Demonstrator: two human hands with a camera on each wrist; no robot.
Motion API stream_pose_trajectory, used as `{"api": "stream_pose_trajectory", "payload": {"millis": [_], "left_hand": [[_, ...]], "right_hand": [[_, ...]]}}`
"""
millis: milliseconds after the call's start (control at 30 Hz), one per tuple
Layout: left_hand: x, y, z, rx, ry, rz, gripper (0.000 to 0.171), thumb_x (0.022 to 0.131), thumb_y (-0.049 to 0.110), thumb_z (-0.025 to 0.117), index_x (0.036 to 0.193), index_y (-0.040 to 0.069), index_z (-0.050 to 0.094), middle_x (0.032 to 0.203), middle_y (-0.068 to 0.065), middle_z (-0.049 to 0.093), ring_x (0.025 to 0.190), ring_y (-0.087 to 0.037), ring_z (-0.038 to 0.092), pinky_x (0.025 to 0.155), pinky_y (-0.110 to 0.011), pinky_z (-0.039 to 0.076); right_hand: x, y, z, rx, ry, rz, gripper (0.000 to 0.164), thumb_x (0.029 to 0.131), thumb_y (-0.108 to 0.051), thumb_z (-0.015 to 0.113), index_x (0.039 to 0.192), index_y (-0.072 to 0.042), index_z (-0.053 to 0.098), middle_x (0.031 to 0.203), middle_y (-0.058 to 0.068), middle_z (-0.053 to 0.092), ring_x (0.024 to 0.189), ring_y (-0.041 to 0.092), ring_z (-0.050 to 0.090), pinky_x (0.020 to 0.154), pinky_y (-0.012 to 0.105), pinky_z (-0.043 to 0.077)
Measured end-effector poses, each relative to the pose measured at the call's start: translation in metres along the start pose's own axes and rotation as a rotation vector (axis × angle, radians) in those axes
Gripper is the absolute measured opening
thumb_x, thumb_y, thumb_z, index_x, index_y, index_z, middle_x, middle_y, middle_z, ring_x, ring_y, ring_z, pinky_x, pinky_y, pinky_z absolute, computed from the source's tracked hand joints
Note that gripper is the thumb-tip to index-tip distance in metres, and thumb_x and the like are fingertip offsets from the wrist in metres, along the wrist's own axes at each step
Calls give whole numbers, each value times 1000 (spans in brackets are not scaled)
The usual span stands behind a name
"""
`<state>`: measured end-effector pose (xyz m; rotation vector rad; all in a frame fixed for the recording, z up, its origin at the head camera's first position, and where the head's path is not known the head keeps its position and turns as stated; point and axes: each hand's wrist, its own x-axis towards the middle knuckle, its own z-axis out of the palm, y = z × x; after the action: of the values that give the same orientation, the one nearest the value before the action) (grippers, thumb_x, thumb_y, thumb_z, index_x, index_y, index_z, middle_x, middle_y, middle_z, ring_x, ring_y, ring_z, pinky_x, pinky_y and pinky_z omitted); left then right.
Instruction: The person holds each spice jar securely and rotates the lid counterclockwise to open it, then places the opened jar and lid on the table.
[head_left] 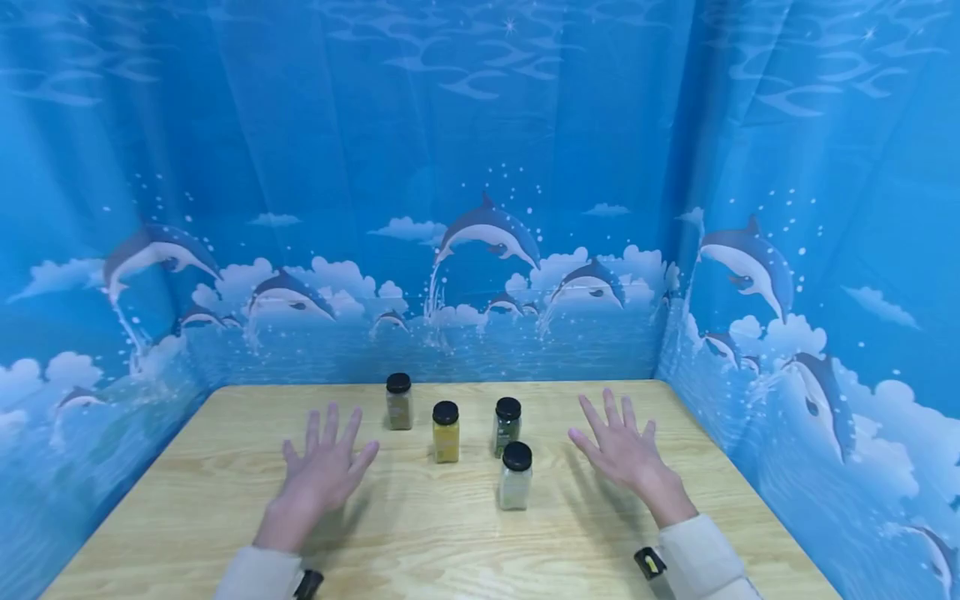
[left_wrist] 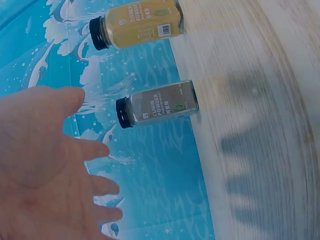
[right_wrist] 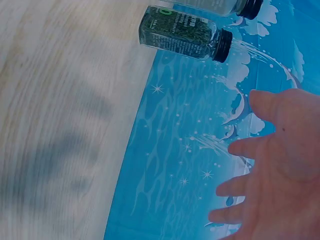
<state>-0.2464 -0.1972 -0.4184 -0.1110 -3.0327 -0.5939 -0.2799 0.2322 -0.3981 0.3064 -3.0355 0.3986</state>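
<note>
A blue curtain printed with dolphins and clouds fills the top and both sides of the head view, behind a wood-grain desk along the bottom. Four black-capped glass jars stand upright on the desk near the centre: a brown-filled jar at left, a yellow-filled jar just lower and right, a green-filled jar right of centre, and a pale-filled jar lowest, partly blocking the green one. The left hand at lower left and the right hand at lower right hover apart from the jars, fingers straight and spread. A black device sits by the right sleeve. Only the left wrist view makes "CUMIN POWDER" legible on the brown jar and shows the yellow jar's barcode; the right wrist view reveals dark green flakes, with the pale jar cut by the top edge.
</note>
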Motion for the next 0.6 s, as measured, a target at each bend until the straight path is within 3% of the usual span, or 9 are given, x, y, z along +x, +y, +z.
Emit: {"api": "stream_pose_trajectory", "payload": {"millis": [67, 167, 267, 433, 600], "left_hand": [[0, 3, -1, -7, -5, 19, 77, 107, 59, 35, 165, 12, 17, 170, -28, 0, 154, -57, -4, 113, -85, -3], [3, 8, -1, -26, -1, 88, 75, 106, 57, 40, 163, 10, 27, 167, -30, 18, 153, -57, 16, 116, -82, 17], [6, 14, 0, -86, 3, 165, 69, 106, 52, 47, 157, 7, 39, 161, -29, 36, 147, -54, 34, 116, -76, 32], [14, 27, 5, -217, -14, 269, 61, 104, 48, 54, 148, 5, 52, 153, -22, 52, 143, -46, 47, 119, -66, 37], [19, 43, 13, -311, -52, 320, 59, 101, 44, 61, 145, 5, 55, 149, -17, 57, 139, -41, 53, 117, -62, 42]], "right_hand": [[1, 0, 0, 11, 25, -32, 68, 108, -49, 42, 162, -10, 28, 166, 33, 19, 150, 60, 20, 113, 86, 21], [2, -2, -2, 39, 70, -96, 61, 108, -40, 48, 157, -6, 38, 158, 31, 41, 142, 55, 43, 111, 75, 39], [4, -6, -3, 78, 108, -159, 54, 107, -34, 53, 150, -2, 49, 149, 25, 55, 135, 47, 54, 109, 66, 47], [6, -14, -5, 120, 131, -223, 44, 105, -31, 57, 138, -2, 61, 139, 20, 66, 127, 41, 63, 108, 60, 51], [7, -23, -8, 187, 90, -260, 37, 104, -27, 60, 130, -2, 67, 130, 16, 71, 113, 38, 70, 98, 55, 58]]}}
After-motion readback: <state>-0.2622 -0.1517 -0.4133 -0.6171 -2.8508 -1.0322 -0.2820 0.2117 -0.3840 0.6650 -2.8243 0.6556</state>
